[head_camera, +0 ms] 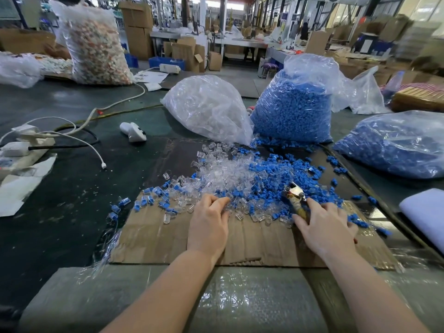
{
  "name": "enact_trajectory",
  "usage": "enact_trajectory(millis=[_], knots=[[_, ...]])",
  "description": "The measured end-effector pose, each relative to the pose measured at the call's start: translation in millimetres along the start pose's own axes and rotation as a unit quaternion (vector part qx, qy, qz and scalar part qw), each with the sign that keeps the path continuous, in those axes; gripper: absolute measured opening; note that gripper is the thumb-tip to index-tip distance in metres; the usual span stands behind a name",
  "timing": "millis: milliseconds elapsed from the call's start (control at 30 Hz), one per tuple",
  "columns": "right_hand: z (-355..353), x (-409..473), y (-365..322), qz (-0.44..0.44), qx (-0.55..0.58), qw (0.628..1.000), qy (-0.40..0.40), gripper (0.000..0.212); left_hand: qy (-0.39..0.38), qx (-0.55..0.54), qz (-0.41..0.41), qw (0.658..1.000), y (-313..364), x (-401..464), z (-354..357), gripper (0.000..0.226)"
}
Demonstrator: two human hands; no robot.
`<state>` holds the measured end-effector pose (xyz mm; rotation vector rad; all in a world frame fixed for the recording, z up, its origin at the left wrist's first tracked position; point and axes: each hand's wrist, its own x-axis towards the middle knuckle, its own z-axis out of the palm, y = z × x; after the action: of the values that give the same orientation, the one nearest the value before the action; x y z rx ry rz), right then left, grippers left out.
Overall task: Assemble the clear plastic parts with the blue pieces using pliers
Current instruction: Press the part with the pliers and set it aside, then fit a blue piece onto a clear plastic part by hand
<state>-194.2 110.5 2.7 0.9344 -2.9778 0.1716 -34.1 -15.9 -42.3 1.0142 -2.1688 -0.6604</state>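
Observation:
A loose heap of clear plastic parts (223,174) mixed with blue pieces (271,186) lies on a cardboard sheet (168,239). My left hand (209,224) rests at the heap's near edge, its curled fingertips among clear parts; what it pinches is hidden. My right hand (324,227) grips the handles of the pliers (294,195), whose metal jaws point up and left over the blue pieces. Several joined clear-and-blue pieces (153,200) lie at the heap's left side.
Behind the heap stand a bag of clear parts (209,109) and a bag of blue pieces (293,111); another blue-filled bag (394,145) lies at the right. A white handheld device (133,132), a power strip with cables (26,143) and paper lie at the left.

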Motion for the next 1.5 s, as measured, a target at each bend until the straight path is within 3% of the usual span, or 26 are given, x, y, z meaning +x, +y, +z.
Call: enact_trajectory(millis=[133, 267, 467, 767, 833, 933, 1033, 1267, 1500], knots=[[-3.7, -4.5, -12.0, -0.07, 0.072, 0.988, 0.12, 0.032, -0.017, 0.033, 0.017, 0.999, 0.2, 0.9, 2.4, 0.039], [-0.1, -7.0, -24.0, -0.14, 0.063, 0.983, 0.099, 0.008, -0.017, 0.034, 0.012, 0.999, 0.5, 0.6, 2.6, 0.022], [10.0, -4.8, -29.8, -0.16, -0.001, 0.984, 0.082, 0.023, -0.018, -0.001, 0.03, 0.999, 3.4, -3.6, -2.4, 0.013], [17.8, -5.2, -34.3, -0.192, -0.058, 0.972, 0.123, 0.016, -0.022, -0.041, 0.044, 0.998, 7.1, -8.4, -9.1, 0.035], [18.6, -8.2, -36.5, -0.198, -0.026, 0.969, 0.149, 0.014, -0.02, -0.056, 0.038, 0.998, 8.0, -10.0, -9.8, 0.042], [20.2, -14.2, -42.0, -0.21, 0.109, 0.951, 0.2, 0.006, -0.01, -0.065, 0.031, 0.997, 9.0, -11.0, -10.5, 0.047], [25.7, -22.1, -50.6, -0.235, 0.188, 0.933, 0.195, 0.005, 0.0, -0.064, 0.03, 0.998, 9.9, -10.7, -11.1, 0.046], [44.0, -33.8, -57.0, -0.251, 0.238, 0.912, 0.222, 0.014, 0.008, -0.051, 0.032, 0.998, 10.4, -12.0, -12.1, 0.04], [44.2, -35.3, -55.2, -0.248, 0.251, 0.91, 0.219, 0.009, 0.024, -0.044, 0.011, 0.999, 10.4, -13.2, -11.5, 0.032]])
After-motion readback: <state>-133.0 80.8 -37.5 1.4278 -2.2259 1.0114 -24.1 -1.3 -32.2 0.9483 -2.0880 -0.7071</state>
